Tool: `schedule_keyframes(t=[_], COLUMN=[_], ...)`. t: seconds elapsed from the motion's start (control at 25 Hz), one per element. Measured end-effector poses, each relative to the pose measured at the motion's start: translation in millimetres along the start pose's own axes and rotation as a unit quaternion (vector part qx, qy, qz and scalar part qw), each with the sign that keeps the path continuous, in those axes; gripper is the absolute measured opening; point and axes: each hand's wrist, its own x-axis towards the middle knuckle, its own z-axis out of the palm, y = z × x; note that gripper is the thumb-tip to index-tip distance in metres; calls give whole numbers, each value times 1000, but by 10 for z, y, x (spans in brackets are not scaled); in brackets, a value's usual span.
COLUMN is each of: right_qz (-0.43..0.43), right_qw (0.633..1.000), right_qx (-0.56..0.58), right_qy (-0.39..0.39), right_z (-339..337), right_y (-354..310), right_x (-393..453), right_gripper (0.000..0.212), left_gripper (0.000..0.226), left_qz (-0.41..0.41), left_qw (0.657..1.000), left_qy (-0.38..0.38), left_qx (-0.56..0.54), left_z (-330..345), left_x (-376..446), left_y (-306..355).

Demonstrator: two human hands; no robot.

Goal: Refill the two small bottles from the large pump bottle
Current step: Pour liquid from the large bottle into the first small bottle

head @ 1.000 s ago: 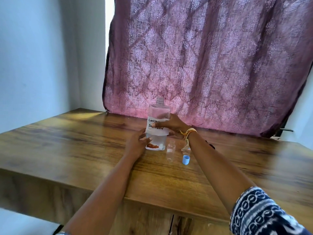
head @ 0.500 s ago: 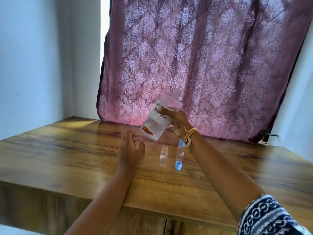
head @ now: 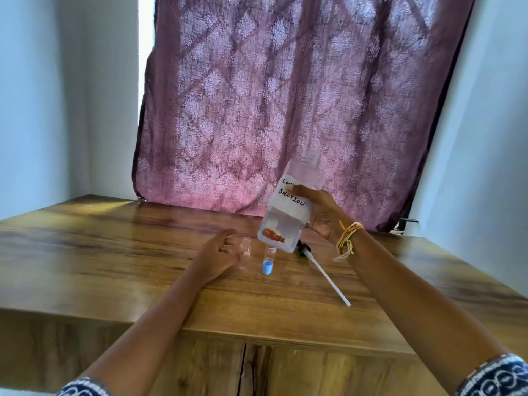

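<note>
Gripping the big bottle (head: 288, 212) by its labelled middle, the right hand (head: 320, 215) holds it tilted and clear of the table (head: 114, 252), neck uncapped and pointing up toward the curtain (head: 285, 95). Beneath its base stand two small bottles: a clear one (head: 245, 252) just beside the loosely curled, empty left hand (head: 218, 254), and another (head: 271, 254) behind a blue cap (head: 267, 267). Toward the right edge lies the pump (head: 320, 268).
</note>
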Motion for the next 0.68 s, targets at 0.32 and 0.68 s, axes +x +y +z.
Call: schedule_keyframes(t=[0.32, 0.68], right_qz=[-38, -88], right_qw=[976, 939], right_qx=[-211, -332], right_qy=[49, 24], right_z=[-294, -356], right_y=[239, 349], right_x=[-243, -154], right_gripper=[25, 50], left_gripper=[46, 31], left_qz=[-50, -68], left_qw=[993, 987], left_qy=[-33, -67], left_qx=[-106, -129], left_z=[-28, 6], left_x=[42, 22], left_y=[56, 109])
